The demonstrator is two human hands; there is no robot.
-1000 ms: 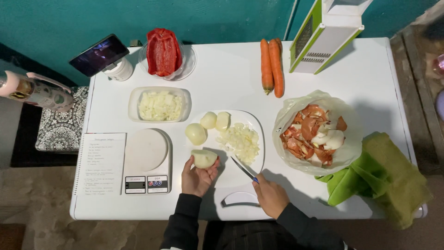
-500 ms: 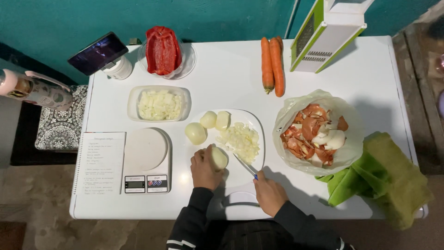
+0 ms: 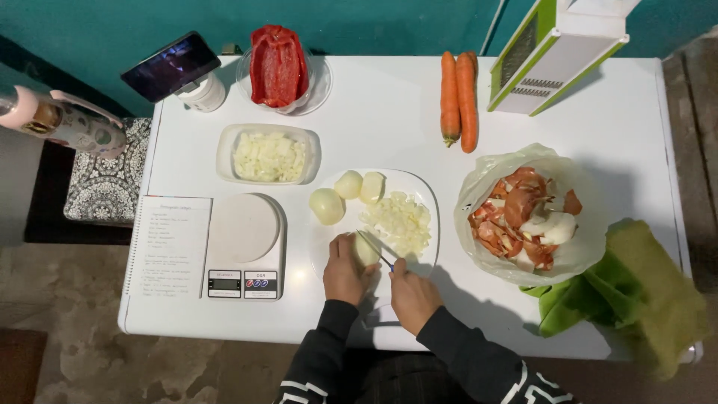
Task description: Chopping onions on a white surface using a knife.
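My left hand point(image 3: 344, 269) grips a peeled onion half point(image 3: 366, 248) on the near edge of a white plate point(image 3: 425, 196). My right hand point(image 3: 410, 293) holds a small knife point(image 3: 375, 250) whose blade lies against that onion half. Farther back on the plate lie a whole peeled onion point(image 3: 327, 206), two onion halves point(image 3: 360, 185) and a pile of chopped onion point(image 3: 399, 223).
A clear tub of chopped onion point(image 3: 268, 154) and a white kitchen scale point(image 3: 244, 245) sit left of the plate, beside a notebook point(image 3: 169, 245). A bag of onion peels point(image 3: 532, 212), green cloth point(image 3: 636, 292), two carrots point(image 3: 458, 97), a green grater point(image 3: 557, 49), red pepper bowl point(image 3: 279, 66) and phone point(image 3: 170, 66) ring the table.
My left hand carried the onion half rightward from the plate's left edge to the middle near edge. My right hand brought the knife up against it.
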